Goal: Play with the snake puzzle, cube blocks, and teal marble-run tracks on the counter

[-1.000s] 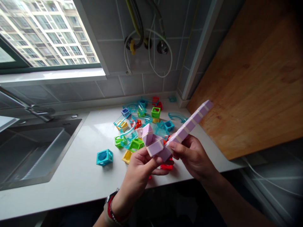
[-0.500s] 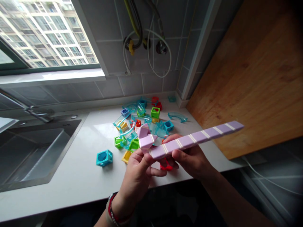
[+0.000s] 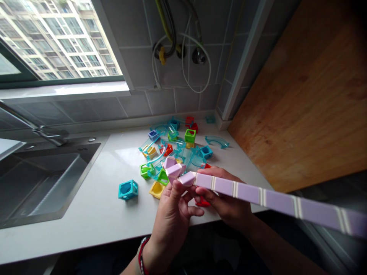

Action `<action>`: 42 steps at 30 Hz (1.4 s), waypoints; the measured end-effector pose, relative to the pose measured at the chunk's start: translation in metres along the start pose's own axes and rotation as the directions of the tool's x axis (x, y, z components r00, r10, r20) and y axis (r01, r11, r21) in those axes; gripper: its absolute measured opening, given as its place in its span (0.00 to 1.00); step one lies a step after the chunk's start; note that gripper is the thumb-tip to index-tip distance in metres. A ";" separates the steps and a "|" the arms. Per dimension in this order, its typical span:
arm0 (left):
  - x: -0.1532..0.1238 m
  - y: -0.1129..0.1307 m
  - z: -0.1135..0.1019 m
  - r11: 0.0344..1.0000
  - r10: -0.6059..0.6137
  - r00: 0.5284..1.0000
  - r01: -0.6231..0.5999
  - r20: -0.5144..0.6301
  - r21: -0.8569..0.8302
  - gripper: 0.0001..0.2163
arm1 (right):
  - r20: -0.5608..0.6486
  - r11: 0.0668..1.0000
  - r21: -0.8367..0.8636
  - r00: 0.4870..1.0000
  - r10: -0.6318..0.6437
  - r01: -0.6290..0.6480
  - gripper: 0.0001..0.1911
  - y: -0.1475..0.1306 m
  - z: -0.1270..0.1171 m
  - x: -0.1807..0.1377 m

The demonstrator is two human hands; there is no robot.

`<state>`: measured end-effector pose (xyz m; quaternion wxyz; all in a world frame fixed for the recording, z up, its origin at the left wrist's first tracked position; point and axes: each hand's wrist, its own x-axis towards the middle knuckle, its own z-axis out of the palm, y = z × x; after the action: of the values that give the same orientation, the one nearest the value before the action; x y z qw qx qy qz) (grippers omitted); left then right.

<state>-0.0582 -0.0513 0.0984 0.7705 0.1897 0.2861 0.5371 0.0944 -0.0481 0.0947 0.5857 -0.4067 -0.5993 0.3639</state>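
A jointed lilac toy, a snake-like puzzle of wedge segments with pale seams (image 3: 249,192), is held between both hands above the counter. Its left end is folded into a small cluster; the rest runs straight toward the lower right edge of the view. My left hand (image 3: 173,210) grips the folded end, thumb on top. Around the straight part near the fold, my right hand (image 3: 229,198) is closed, with its thumb below and fingers behind. Under the hands lie a red block (image 3: 203,201), partly hidden, and a yellow block (image 3: 156,189).
Clear blue track pieces and coloured cube frames are heaped on the white counter (image 3: 94,214). A teal cube (image 3: 128,190) stands apart at the left. Beyond it are a sink (image 3: 37,183) and faucet (image 3: 51,136). A wooden panel (image 3: 301,95) leans at the right.
The straight part of the toy snake has swung downward at its right end and nearer to the camera. My right hand has turned with it; the folded end stays in my left hand.
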 end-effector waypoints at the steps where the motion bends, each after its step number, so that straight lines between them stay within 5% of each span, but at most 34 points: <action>1: -0.001 0.000 0.000 1.000 -0.010 1.000 0.010 -0.016 -0.004 0.22 | -0.011 0.994 -0.072 0.996 -0.084 0.083 0.17 0.000 0.000 0.000; 5: -0.003 -0.001 0.003 0.994 -0.105 0.991 0.102 -0.083 -0.049 0.26 | 0.024 0.940 -0.202 0.960 -0.278 0.277 0.20 0.004 -0.002 0.002; 16: -0.006 -0.001 0.008 0.991 -0.107 0.991 0.100 -0.083 -0.090 0.22 | -0.031 0.866 -0.204 0.881 -0.472 0.457 0.23 0.005 0.004 0.002; 23: 0.002 -0.010 -0.004 0.961 0.171 0.980 -0.143 -0.102 0.236 0.19 | 0.014 0.872 -0.306 0.918 -0.396 0.381 0.24 0.001 0.001 -0.001; 30: 0.008 0.000 -0.009 0.750 0.397 0.917 -0.292 -0.050 0.594 0.15 | 0.058 0.903 -0.338 0.963 -0.263 0.266 0.21 0.002 -0.009 0.002; 34: 0.009 0.003 -0.012 0.681 0.398 0.917 -0.286 -0.012 0.674 0.12 | 0.105 0.924 -0.336 0.982 -0.158 0.185 0.17 0.003 -0.015 0.005; 42: 0.015 0.011 -0.011 0.840 0.134 0.990 -0.094 -0.037 0.534 0.19 | 0.169 0.917 -0.366 0.980 -0.103 0.159 0.14 0.009 -0.017 0.008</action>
<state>-0.0696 -0.0336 0.0933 0.6439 0.3921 0.4394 0.4885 0.1123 -0.0379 0.0906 0.4741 -0.4428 -0.7253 0.2304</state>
